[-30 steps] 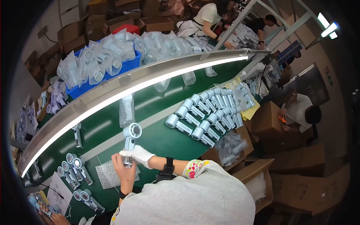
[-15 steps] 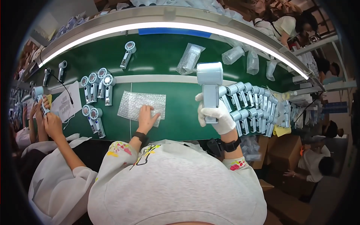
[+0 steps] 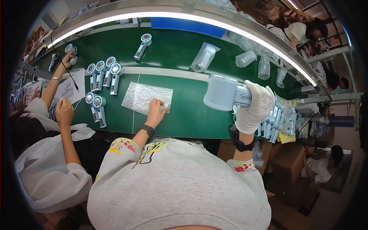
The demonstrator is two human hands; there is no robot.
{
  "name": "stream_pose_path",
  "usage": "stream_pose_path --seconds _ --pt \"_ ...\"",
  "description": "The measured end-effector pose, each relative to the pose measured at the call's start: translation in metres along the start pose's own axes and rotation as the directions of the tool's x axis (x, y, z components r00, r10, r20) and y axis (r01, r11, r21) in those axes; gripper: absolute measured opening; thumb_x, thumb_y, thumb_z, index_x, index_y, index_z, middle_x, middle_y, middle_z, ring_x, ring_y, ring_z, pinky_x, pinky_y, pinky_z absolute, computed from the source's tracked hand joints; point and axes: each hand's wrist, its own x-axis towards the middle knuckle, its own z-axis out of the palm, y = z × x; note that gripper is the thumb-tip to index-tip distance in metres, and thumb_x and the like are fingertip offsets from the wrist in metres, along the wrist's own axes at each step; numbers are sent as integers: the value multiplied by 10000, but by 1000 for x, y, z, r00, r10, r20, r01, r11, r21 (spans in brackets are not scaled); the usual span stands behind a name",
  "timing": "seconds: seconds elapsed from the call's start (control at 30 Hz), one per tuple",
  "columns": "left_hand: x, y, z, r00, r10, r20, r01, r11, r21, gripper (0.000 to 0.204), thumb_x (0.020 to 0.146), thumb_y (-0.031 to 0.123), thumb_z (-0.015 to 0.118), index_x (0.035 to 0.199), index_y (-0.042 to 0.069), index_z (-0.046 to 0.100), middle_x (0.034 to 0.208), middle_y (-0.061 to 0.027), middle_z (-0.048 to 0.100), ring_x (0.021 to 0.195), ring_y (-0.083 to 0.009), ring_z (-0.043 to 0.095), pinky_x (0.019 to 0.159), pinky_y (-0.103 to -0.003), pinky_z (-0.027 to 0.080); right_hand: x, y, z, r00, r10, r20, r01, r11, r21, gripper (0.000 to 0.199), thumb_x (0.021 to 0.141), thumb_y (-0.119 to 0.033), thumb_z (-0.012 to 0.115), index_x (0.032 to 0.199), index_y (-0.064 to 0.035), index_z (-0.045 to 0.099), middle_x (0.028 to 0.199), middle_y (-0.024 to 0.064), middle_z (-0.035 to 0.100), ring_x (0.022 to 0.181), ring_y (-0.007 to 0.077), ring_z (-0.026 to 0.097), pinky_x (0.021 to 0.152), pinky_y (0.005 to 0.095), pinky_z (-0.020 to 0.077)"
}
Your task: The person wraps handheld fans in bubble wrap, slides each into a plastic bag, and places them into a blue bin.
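A pale blue handheld fan (image 3: 226,92) is hanging above the green conveyor belt (image 3: 184,50) at three o'clock — the gloved right hand (image 3: 255,107) gripping its handle. The bare left hand (image 3: 155,111) is pressing flat, fingers spread, on a bubble-wrap bag (image 3: 143,96) at centre — more fans (image 3: 102,74) lying at ten o'clock.

Your right hand (image 3: 256,109) wears a white glove around a pale blue-grey fan (image 3: 222,92); your left hand (image 3: 155,112) is bare on a clear, silvery bubble-wrap bag (image 3: 143,96) with a dotted texture; the belt (image 3: 180,50) is dark green, crossed by a white stripe (image 3: 165,72); your grey sweatshirt (image 3: 180,184) bears pink-and-yellow shoulder prints.
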Motion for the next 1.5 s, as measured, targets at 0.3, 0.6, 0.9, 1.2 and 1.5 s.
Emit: stream_pose_path --seconds 0.3,0.6,0.9,1.2,1.5 --pt "3 -10 7 969 -238 57 244 919 -309 112 794 96 624 817 -13 618 746 -71 562 618 -191 523 600 -315 439 -71 -16 52 195 380 904 -977 -8 214 238 744 -133 714 886 -22 559 641 21 556 481 94 514 443 220 386" --pt "13 -34 -1 752 -532 390 645 472 -601 138 795 97 625 908 23 654 811 -58 647 687 -127 593 581 -259 450 -147 -71 162 437 -23 899 -526 804 276 341 703 -181 648 1018 -76 566 884 185 633 804 317 625 731 383 489" --pt "16 -25 -43 661 -734 154 674 492 -551 126 779 69 607 888 26 651 806 -89 640 683 -161 600 596 -285 452 -139 -100 195 123 -12 992 -356 933 55 195 732 -155 542 900 -56 559 834 172 639 791 324 625 706 402 491" --pt "14 46 -44 972 -201 -122 189 977 -100 34 767 40 583 785 11 584 747 -137 553 686 -300 550 608 -363 433 -125 -117 174 384 -15 923 -205 973 101 163 724 -128 568 842 -15 581 702 148 643 634 288 648 595 403 491" --pt "40 102 -80 992 35 -121 -58 979 -196 18 793 -8 575 801 0 560 740 -105 545 649 -242 538 584 -307 421 -82 -68 133 -94 -425 900 -635 -671 -383 367 826 -392 592 816 -26 555 671 87 567 498 193 518 424 283 406"
